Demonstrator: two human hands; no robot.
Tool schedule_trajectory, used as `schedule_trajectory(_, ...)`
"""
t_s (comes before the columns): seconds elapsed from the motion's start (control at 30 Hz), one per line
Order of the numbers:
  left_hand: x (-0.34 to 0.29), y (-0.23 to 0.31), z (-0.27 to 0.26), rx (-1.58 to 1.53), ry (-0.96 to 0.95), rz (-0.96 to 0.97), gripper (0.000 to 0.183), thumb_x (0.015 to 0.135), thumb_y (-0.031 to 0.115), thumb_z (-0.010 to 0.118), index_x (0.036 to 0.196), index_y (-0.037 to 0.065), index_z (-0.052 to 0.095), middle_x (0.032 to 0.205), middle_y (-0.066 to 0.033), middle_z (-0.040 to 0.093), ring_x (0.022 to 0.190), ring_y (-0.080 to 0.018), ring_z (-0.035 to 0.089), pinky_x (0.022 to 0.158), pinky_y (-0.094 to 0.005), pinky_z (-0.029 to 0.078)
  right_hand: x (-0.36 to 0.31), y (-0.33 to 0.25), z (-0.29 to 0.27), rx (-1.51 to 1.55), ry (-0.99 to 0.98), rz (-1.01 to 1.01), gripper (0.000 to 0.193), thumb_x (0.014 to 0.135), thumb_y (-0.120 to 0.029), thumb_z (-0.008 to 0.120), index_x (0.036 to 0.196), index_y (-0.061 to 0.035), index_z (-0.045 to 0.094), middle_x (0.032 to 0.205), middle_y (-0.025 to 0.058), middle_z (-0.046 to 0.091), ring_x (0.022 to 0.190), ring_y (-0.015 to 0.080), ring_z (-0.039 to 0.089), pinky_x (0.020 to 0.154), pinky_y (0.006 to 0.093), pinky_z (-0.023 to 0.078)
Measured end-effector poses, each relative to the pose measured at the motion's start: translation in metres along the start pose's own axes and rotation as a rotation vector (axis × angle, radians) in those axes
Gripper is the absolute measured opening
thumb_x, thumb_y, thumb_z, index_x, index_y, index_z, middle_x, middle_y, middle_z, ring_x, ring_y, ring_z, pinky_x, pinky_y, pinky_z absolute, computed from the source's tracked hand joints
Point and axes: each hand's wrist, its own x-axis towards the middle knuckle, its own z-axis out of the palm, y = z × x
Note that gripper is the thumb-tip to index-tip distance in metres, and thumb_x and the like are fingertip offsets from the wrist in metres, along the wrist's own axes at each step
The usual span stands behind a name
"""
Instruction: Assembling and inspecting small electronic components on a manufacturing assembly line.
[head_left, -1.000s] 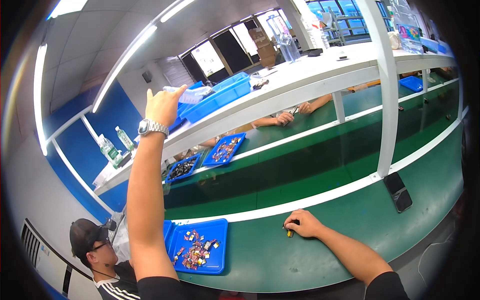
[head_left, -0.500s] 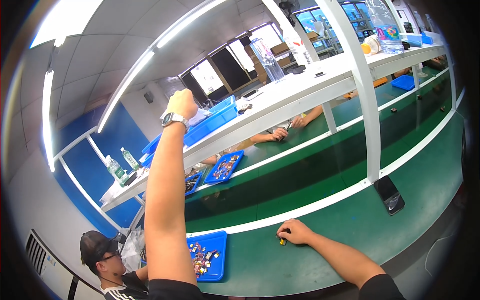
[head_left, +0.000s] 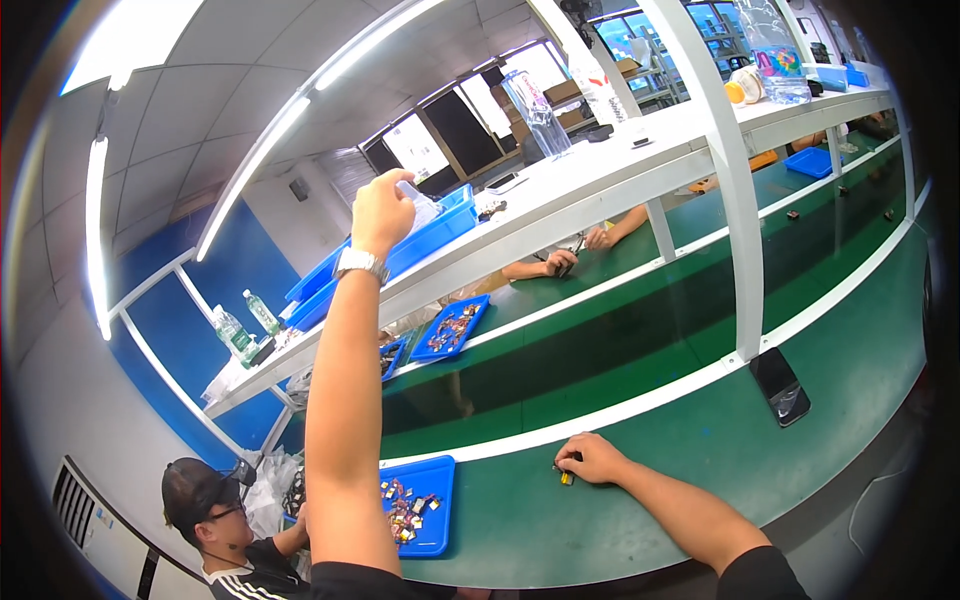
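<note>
See black phone (head_left: 780, 387) lying on green bench (head_left: 690, 425), just beside white post (head_left: 737, 200). Also spot large clear bottle (head_left: 782, 62) standing on white shelf (head_left: 620, 152), lit tube light (head_left: 253, 178) overhead.

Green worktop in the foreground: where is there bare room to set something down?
Bare patches of worktop lie between the blue parts tray and the right hand, and between that hand and the black phone. It is crowded at the left, where the left forearm hides part of the tray.

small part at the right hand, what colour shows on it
The small part at the right hand shows yellow, seen in the head view.
</note>
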Motion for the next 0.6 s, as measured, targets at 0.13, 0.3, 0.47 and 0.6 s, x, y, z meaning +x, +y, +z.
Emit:
schedule_trajectory(0.13,-0.058,0.020,-0.022,-0.198,0.158,0.080,0.026,0.081,0.003,0.062,0.104,0.008,0.072,0.083,-0.0127,0.071,0.077,-0.0252,0.069,0.075,-0.0357,0.054,-0.010,0.002,0.000,0.000,0.015,0.019,0.012,0.085,-0.020,0.068,0.089,-0.0103,0.074,0.090,0.0058,0.068,0.095,0.0248,0.060,0.086,0.0374,0.049)
schedule_trajectory(0.3,-0.178,0.013,0.023,-0.764,0.249,-0.136,0.016,0.088,0.002,0.068,0.103,-0.002,0.069,0.091,-0.0056,0.069,0.081,-0.0127,0.065,0.072,-0.0271,0.054,-0.012,0.004,-0.005,0.102,0.045,-0.002,0.011,0.084,-0.017,0.068,0.088,-0.0083,0.074,0.085,0.0070,0.069,0.083,0.0225,0.064,0.078,0.0349,0.051)
schedule_trajectory(0.47,-0.334,-0.003,0.147,-1.378,-0.265,-0.680,0.027,0.085,-0.002,0.071,0.111,-0.002,0.063,0.095,-0.0124,0.069,0.086,-0.0182,0.068,0.076,-0.0297,0.057,0.004,-0.010,-0.003,0.290,-0.046,0.021,0.009,0.083,-0.011,0.067,0.086,-0.0044,0.072,0.083,0.0083,0.070,0.079,0.0200,0.066,0.074,0.0334,0.052)
schedule_trajectory(0.6,-0.389,0.008,0.184,-1.641,-0.469,-0.818,0.035,0.088,-0.003,0.068,0.120,-0.004,0.055,0.099,-0.0144,0.069,0.090,-0.0200,0.068,0.081,-0.0317,0.057,0.004,-0.010,-0.007,0.172,-0.013,-0.008,0.010,0.084,-0.012,0.068,0.091,-0.0073,0.073,0.087,0.0067,0.067,0.086,0.0212,0.063,0.079,0.0331,0.050)
